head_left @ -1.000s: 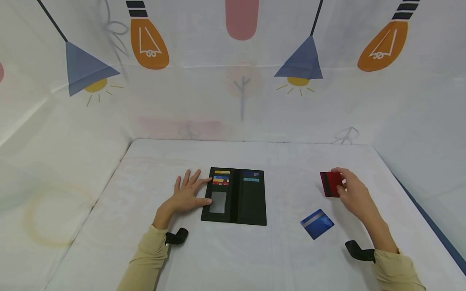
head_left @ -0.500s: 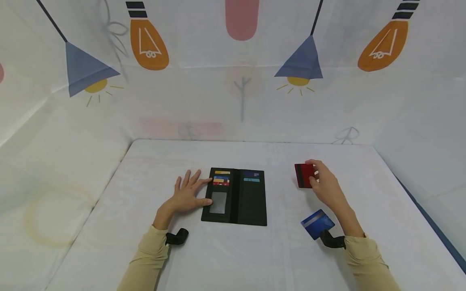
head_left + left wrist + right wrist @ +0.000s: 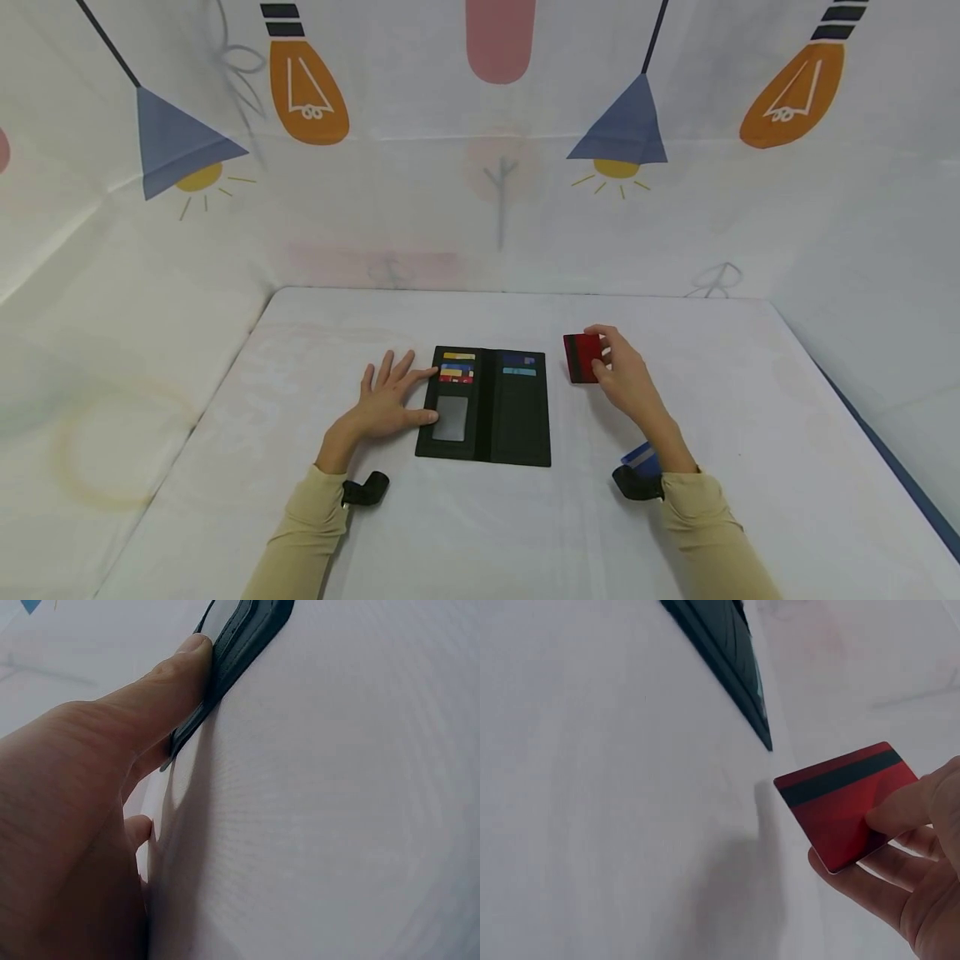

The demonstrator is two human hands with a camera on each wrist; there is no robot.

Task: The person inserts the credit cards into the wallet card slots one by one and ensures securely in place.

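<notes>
A dark wallet [image 3: 519, 425] lies unfolded on the white table, with several cards showing in slots on both halves and a clear window at the lower left. My left hand [image 3: 384, 407] is spread beside it, thumb and index finger touching its left edge. Above the table, just right of the wallet, my right hand [image 3: 628, 379] pinches a red card [image 3: 582, 358] with a dark stripe; the right wrist view shows thumb on the striped face of the red card [image 3: 840, 802] and fingers behind. A blue card [image 3: 640, 457] lies on the table, partly hidden by the right wrist's black camera mount.
The white table [image 3: 465, 533] meets a white cloth wall [image 3: 420, 192] printed with lamps and bulbs at its far edge. Another black camera mount [image 3: 366, 489] sits at the left wrist, close over the tabletop.
My right hand has carried the red card leftward, from the table's right side to close by the wallet. Its wrist now covers part of the blue card. The left hand stays put.
</notes>
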